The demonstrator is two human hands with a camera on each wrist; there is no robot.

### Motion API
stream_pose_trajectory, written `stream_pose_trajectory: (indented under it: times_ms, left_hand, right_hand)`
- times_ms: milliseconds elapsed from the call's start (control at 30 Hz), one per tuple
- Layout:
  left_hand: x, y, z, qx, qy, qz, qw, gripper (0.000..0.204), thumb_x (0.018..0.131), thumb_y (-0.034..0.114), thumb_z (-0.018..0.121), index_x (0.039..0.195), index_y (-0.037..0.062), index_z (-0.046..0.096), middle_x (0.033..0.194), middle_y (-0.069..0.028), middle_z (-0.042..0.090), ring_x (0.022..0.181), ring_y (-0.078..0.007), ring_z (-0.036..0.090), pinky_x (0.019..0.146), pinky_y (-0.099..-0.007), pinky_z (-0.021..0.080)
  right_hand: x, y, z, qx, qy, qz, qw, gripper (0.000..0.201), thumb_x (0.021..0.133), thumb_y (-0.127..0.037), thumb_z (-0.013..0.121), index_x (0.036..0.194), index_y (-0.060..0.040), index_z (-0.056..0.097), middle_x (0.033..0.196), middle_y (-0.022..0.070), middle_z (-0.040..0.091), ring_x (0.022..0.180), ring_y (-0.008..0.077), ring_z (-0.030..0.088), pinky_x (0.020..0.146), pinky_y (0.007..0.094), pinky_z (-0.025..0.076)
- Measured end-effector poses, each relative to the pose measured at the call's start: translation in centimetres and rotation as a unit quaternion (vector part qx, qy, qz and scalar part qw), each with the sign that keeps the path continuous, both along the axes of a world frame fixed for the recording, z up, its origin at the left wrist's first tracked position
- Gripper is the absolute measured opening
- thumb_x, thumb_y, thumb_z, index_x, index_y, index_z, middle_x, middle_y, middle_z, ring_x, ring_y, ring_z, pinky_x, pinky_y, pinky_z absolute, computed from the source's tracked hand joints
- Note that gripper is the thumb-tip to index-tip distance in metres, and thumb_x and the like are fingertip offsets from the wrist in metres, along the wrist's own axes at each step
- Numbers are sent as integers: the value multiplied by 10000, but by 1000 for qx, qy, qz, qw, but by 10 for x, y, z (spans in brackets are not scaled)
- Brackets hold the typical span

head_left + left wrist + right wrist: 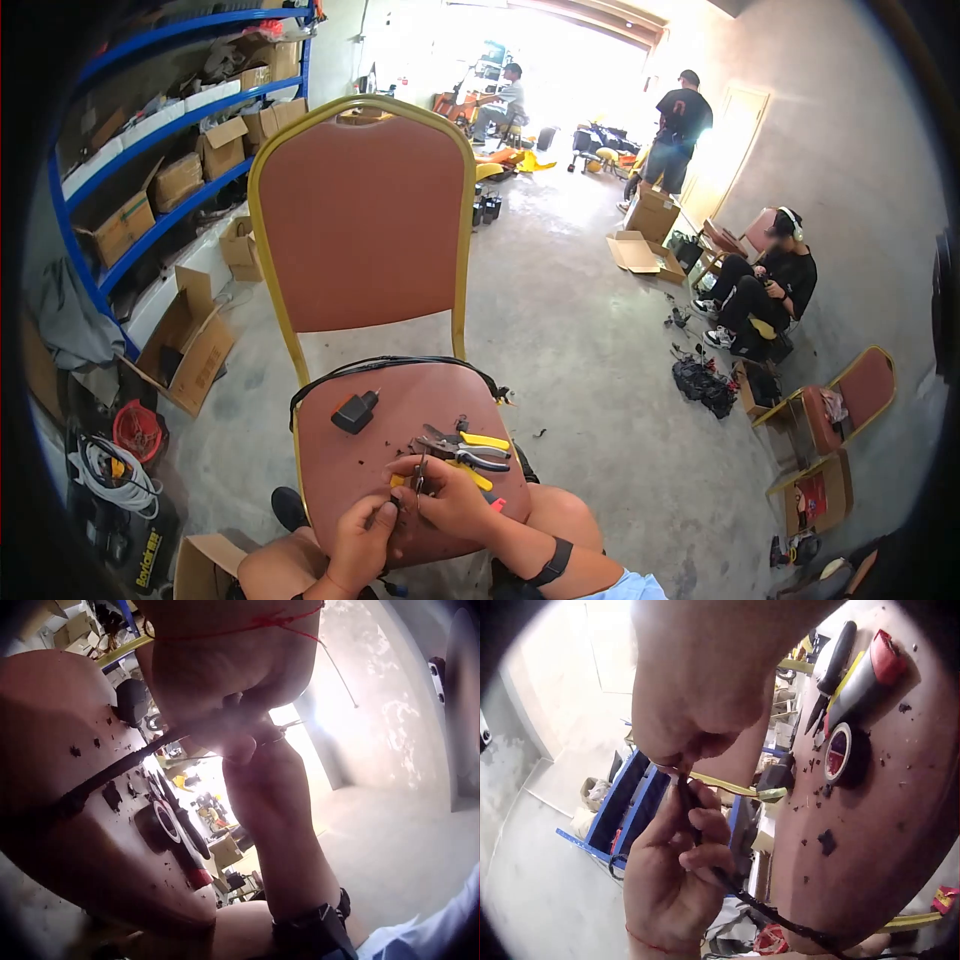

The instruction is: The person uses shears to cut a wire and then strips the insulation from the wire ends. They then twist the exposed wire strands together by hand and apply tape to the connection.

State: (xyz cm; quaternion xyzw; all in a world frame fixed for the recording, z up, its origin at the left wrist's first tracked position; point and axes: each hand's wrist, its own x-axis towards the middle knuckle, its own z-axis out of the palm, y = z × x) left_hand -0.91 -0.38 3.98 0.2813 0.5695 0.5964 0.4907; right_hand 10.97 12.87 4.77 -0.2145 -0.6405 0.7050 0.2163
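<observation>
My left hand (362, 545), a red string round its wrist, grips a black cable (757, 904) whose far end trails over the chair seat (335, 470). Close against its fingertips, my right hand (450, 500) pinches a thin metal tool (421, 475); what kind it is cannot be told. In the right wrist view the cable runs up between the left fingers to the right fingertips, where the contact is partly hidden. Pliers with yellow handles (484, 440) and a black roll of tape (847, 755) lie beside the hands, among small dark scraps.
A black-and-orange object (355, 411) lies on the seat, with more black cable (400, 359) along its back edge. Blue shelves (150, 225) with boxes stand left. A seated person (770, 285) and chairs (850, 400) are right; two other people are farther back.
</observation>
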Motion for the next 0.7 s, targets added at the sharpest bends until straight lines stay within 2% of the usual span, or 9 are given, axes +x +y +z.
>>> stream_pose_trajectory:
  times_ms: [67, 167, 333, 433, 533, 633, 700]
  left_hand:
    - [1, 0, 2, 1, -1, 9, 1000, 218, 1036, 193, 467, 1007, 7, 578, 758, -75, 636, 548, -114, 564, 482, -234, 466]
    - [3, 0, 0, -2, -14, 16, 1000, 213, 1038, 214, 466, 1010, 25, 561, 790, -67, 630, 573, -115, 574, 482, -233, 466]
    - [3, 2, -9, 15, -40, 33, 999, 207, 1038, 230, 464, 1029, 46, 557, 878, -61, 608, 635, -127, 592, 476, -234, 463]
    - [2, 0, -8, 25, -108, 37, 993, 205, 1037, 229, 460, 1018, 48, 555, 894, -63, 603, 649, -140, 594, 473, -243, 460]
    - [1, -1, -11, 30, -143, 43, 988, 203, 1032, 230, 466, 1006, 47, 549, 881, -62, 597, 656, -148, 593, 461, -249, 451]
    - [0, -2, -9, 26, -165, 43, 985, 212, 1031, 233, 465, 993, 40, 544, 880, -69, 598, 679, -154, 594, 516, -265, 477]
    - [0, -4, 2, -8, -158, 32, 987, 237, 1024, 272, 486, 980, 62, 587, 798, -60, 600, 637, -164, 584, 517, -273, 463]
  right_hand:
    - [-3, -2, -14, 84, 4, -24, 996, 292, 908, -57, 663, 1187, -19, 587, 1054, 35, 678, 964, 109, 639, 828, 264, 516]
    - [-3, -6, -7, 155, 24, -56, 986, 276, 896, -59, 672, 1157, -13, 598, 1063, 72, 694, 945, 136, 650, 824, 283, 519]
    - [-5, -9, -17, 217, 52, -90, 971, 234, 864, -43, 691, 1085, -15, 620, 1081, 99, 695, 924, 184, 667, 810, 300, 520]
    - [-9, -11, -18, 272, 89, -122, 950, 212, 840, -25, 702, 1039, -20, 630, 1068, 110, 696, 881, 221, 673, 784, 307, 522]
    - [-12, -13, -22, 313, 103, -141, 934, 206, 815, -9, 713, 1004, -27, 633, 1051, 118, 697, 838, 241, 668, 744, 314, 520]
    - [-13, -15, -25, 338, 104, -144, 924, 215, 789, 4, 724, 980, -34, 631, 1043, 120, 698, 813, 250, 661, 710, 324, 515]
    - [-14, -15, -23, 356, 111, -139, 918, 223, 789, 5, 715, 989, -33, 625, 1051, 119, 691, 819, 258, 655, 710, 330, 516]
